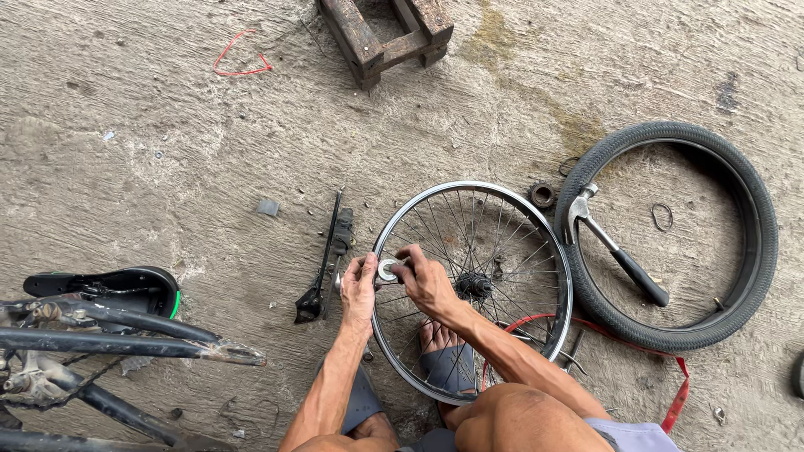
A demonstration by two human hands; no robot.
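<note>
Head view, hands: the left hand (359, 289) and right hand (425, 280) meet at the near-left edge of a spoked bicycle wheel (472, 285), both closed around a small round silvery part (388, 269) held right at the rim.
Left hand: fingers curled, thumb and fingertips pinching the silvery part from the left side.
Right hand: reaches across the spokes, fingers bent and pressed onto the same part from the right; what lies under the palm cannot be told.
Wheel: bare metal rim without tyre, lying flat on the concrete floor (167, 134), hub (474, 285) near its centre; a foot in a grey sandal (446, 362) shows through the spokes at the near side.
Right of the wheel: a black tyre (748, 209) lies flat, touching the rim's far-right edge; a claw hammer (615, 249) with a black grip rests across its left side.
Small parts: a rusty sprocket (543, 195) sits between wheel and tyre; a red strap (675, 393) trails under both.
Left of the wheel: a black kickstand (324, 264) lies just beside the left hand.
Far left: an upturned bicycle frame (100, 339) and black saddle (117, 289).
Top: a wooden stool (385, 33); a red wire loop (241, 57) well apart.
</note>
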